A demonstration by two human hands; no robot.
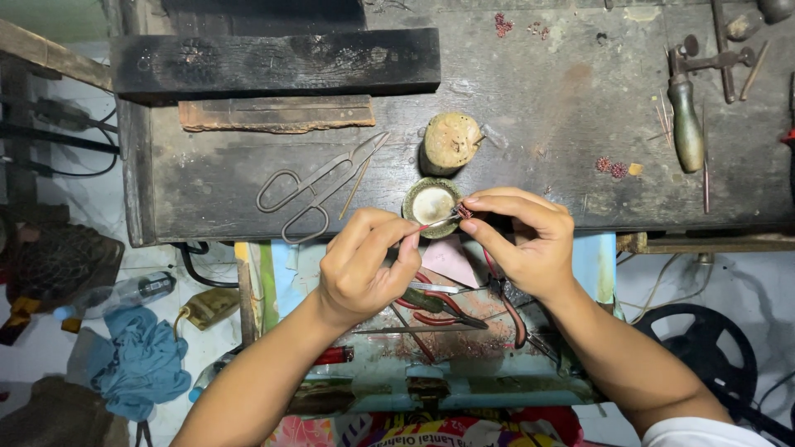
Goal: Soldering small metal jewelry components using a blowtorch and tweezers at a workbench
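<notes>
The left hand point(364, 269) holds thin tweezers point(437, 221) — its fingers point(396, 240) are pressed together on the handle end, and the tip points to the right. At this tip is a very small reddish piece point(464, 212), and the fingers point(489, 203) of the right hand point(526, 240) are closed on this piece from the other side. The piece is too small to tell what it is. Both hands meet just over the near edge of a small round dish point(431, 201) with a pale inside, which stands on the dark, worn tabletop point(538, 108).

Just behind the dish, farther from the fingers, stands a short cork-like stump point(450, 142). To the left of the left hand lie big metal scissors point(319, 186), and beyond them a flat brown slab point(277, 114) and a black wooden block point(277, 62). Far to the right of the right hand lies a tool with a green handle point(686, 116), and between it and the fingers are small red crumbs point(611, 168).

Under the hands, in a lower tray point(464, 389) — nearer to the person — lie pliers with red handles point(443, 308).
</notes>
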